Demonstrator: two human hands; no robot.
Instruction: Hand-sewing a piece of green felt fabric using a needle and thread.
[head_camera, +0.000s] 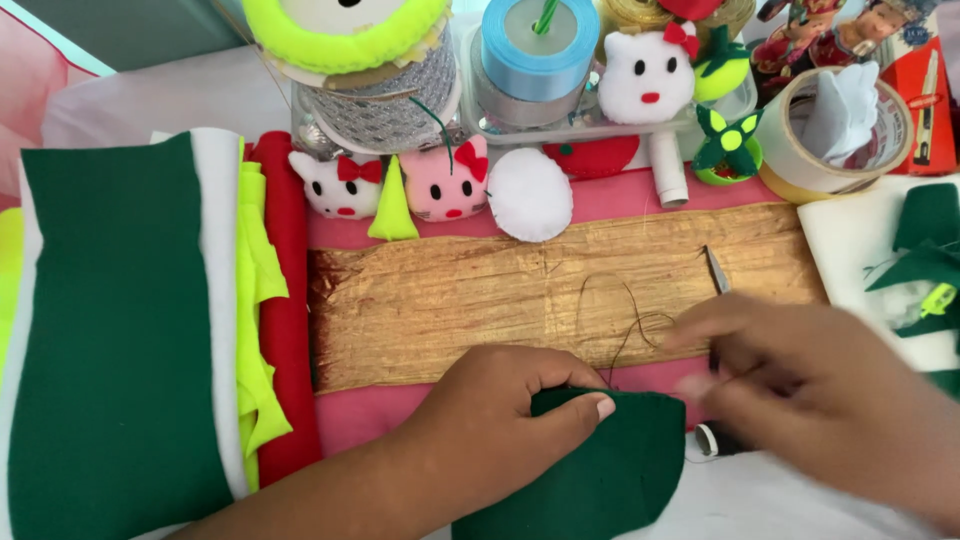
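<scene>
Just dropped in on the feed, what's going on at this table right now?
A person is working on a dark green felt piece. The left hand pins it down at its top edge. The right hand, motion-blurred, pinches a dark thread that loops over the gold fabric strip. Scissors lie on the strip. Small stuffed cat faces and ribbon spools sit behind.

Left hand (500, 400) on green felt piece (610, 470)

A single head-worn camera is looking steeply down and forward over the worktop (760, 505), sitting close above it. It is facing the far edge, where ribbon spools (538, 45) are standing, while the nearer forearms are entering from the bottom edge.
</scene>
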